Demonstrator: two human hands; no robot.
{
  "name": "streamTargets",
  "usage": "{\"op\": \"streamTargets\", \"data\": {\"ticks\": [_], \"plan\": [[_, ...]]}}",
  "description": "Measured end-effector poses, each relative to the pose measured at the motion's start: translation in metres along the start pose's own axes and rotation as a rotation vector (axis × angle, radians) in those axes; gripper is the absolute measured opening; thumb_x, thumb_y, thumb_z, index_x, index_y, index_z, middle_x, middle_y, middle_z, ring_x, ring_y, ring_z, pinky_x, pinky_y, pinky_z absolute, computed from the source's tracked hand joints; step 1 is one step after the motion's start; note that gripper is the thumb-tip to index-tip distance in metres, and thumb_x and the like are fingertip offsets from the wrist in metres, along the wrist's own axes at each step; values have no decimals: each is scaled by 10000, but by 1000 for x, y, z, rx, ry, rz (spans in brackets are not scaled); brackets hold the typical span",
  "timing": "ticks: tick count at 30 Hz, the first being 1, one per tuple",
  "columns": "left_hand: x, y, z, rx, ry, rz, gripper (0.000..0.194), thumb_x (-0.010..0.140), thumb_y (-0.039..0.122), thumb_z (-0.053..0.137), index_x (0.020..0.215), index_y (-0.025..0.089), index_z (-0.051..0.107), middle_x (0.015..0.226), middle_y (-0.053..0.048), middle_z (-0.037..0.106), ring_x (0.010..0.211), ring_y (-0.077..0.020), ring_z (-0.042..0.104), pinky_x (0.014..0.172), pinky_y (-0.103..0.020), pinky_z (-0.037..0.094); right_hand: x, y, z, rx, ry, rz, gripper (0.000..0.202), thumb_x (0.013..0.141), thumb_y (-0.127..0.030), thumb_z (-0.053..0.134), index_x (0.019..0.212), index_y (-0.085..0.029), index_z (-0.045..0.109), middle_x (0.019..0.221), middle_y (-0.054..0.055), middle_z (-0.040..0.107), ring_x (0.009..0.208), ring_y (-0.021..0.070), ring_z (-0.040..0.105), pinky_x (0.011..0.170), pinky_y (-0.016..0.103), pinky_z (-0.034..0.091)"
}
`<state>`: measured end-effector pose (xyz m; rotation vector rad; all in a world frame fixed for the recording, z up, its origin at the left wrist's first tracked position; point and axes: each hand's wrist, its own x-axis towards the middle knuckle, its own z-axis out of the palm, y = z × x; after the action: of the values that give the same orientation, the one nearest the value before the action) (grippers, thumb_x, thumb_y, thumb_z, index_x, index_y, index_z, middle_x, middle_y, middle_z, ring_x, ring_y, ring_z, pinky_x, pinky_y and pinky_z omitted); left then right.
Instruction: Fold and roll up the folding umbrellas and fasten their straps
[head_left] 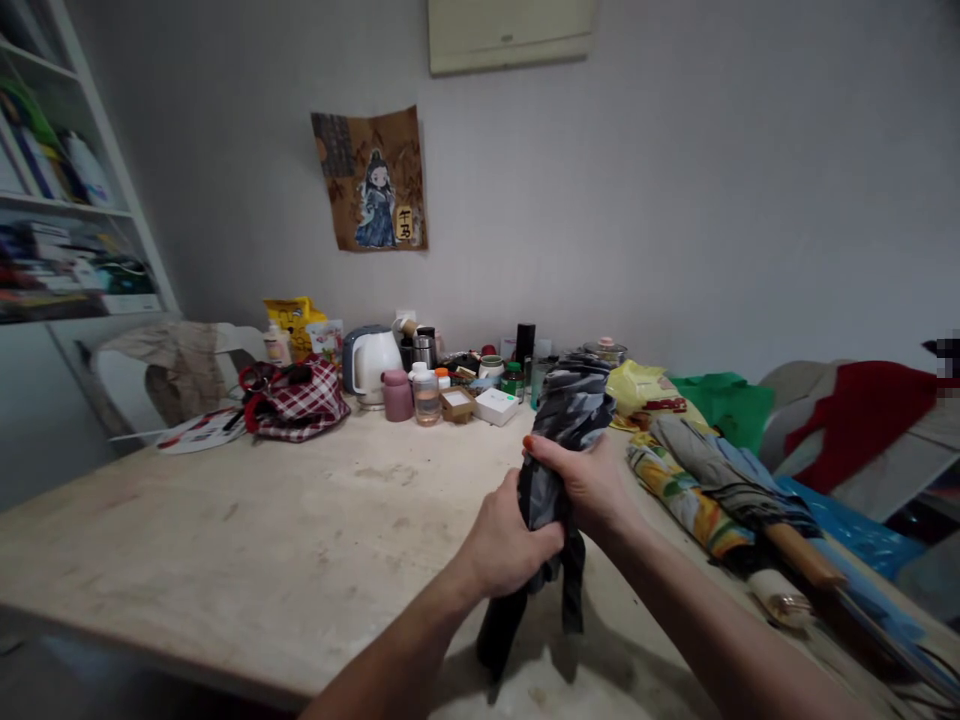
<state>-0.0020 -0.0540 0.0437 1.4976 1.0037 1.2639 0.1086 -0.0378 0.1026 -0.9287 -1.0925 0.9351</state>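
Observation:
A folded grey and black camouflage umbrella (566, 405) leans upright over the table, its black handle low near the front and a dark strap hanging beside it. Around its lower fabric wraps my left hand (504, 545), the thumb across the front. Higher up, my right hand (589, 480) grips the fabric from the right, thumb pointing up and left. Right of my hands lie a yellow and green patterned umbrella (686, 495) and a grey umbrella with a wooden handle (720, 475).
On the pale table (225, 540), a checked bag (300, 400), a white kettle (373, 365), a pink jar (397, 395) and a small white box (496, 405) stand toward the back. A yellow bag (645, 390) and green bag (727, 405) lie at the right.

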Motion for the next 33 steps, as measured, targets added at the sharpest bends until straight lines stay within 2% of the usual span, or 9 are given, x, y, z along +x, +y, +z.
{"op": "streamTargets", "data": {"ticks": [3,6,12,19,24,26,28,30,33], "plan": [[2,0,-5,-179,-257,-67,336,570,189,730,883,139,620,760,-22,602,705,-154,526,631,-249,403,-3,0,-3,-2,-77,-47,451,472,-359,865,809,-158,643,833,56,668,707,185,595,691,332,530],[2,3,-7,-281,-311,-101,366,515,200,748,851,120,626,734,-15,591,692,-148,520,627,-248,399,-4,-1,-4,-7,-182,-62,444,505,-380,860,826,-157,648,814,51,663,712,186,594,697,332,526],[5,13,-14,-260,-78,-103,276,523,181,752,763,120,630,646,-3,584,594,-121,506,564,-236,403,3,-5,-5,-148,-289,-67,565,615,-417,799,1064,-154,581,1078,99,674,952,231,625,842,361,525],[15,16,-39,-269,86,-2,338,543,239,784,825,98,665,665,-28,633,531,-104,512,505,-223,408,-3,4,-6,-360,-580,-133,698,643,-84,593,1319,-176,443,1247,130,582,971,220,635,840,361,526],[14,15,-43,-267,67,-19,330,547,251,763,817,102,645,591,6,585,485,-93,492,471,-217,405,0,8,-12,-771,-530,-410,573,708,-40,527,1272,-143,507,1189,149,600,1099,251,581,954,380,445],[13,15,-44,-286,61,-50,341,534,272,756,801,109,622,556,20,558,457,-92,472,443,-222,401,4,3,-16,-969,-514,-475,429,788,-95,538,1216,-119,556,1105,154,614,987,240,596,870,363,451],[13,16,-45,-290,80,-64,327,518,275,745,767,120,599,541,29,538,449,-97,470,426,-228,403,9,-7,-23,-1135,-537,-493,192,870,-150,501,1007,-123,633,914,116,639,805,198,583,735,314,429],[15,16,-46,-260,118,-60,306,516,272,733,743,132,583,542,34,527,455,-106,477,426,-240,416,15,-21,-33,-1177,-652,-449,232,929,-201,447,774,-142,610,704,62,607,634,145,526,622,269,380],[18,13,-48,-158,189,-37,270,535,260,711,729,152,557,565,37,523,477,-111,485,463,-257,439,16,-40,-46,-939,-900,-288,342,958,-339,439,699,-155,567,597,20,580,513,96,486,514,215,356]]}}
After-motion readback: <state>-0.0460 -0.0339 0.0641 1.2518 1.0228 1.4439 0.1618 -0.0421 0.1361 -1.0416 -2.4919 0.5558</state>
